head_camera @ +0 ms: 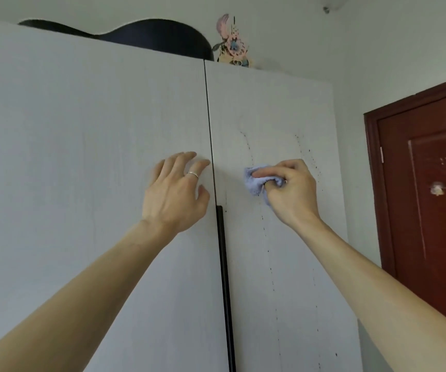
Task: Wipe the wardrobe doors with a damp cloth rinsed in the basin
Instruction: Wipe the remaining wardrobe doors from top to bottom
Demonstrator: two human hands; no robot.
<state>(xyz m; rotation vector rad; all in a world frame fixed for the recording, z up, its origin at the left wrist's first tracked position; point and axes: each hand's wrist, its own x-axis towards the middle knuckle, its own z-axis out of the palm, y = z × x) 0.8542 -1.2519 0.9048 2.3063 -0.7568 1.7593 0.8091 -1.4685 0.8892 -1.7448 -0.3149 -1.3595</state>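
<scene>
Two pale grey wardrobe doors fill the view: the left door (82,130) and the right door (275,108), split by a thin dark gap. My right hand (294,191) presses a bunched light blue cloth (256,181) against the right door, just right of the gap. Dark drip trails and specks (311,157) run down the right door around and below the cloth. My left hand (176,191), with a ring on one finger, rests flat with spread fingers on the left door beside the gap. The basin is out of sight.
A black vertical handle strip (223,264) runs down the gap below my hands. A black bag (149,36) and a colourful ornament (232,44) lie on top of the wardrobe. A dark red room door (431,183) stands at the right, past a strip of white wall.
</scene>
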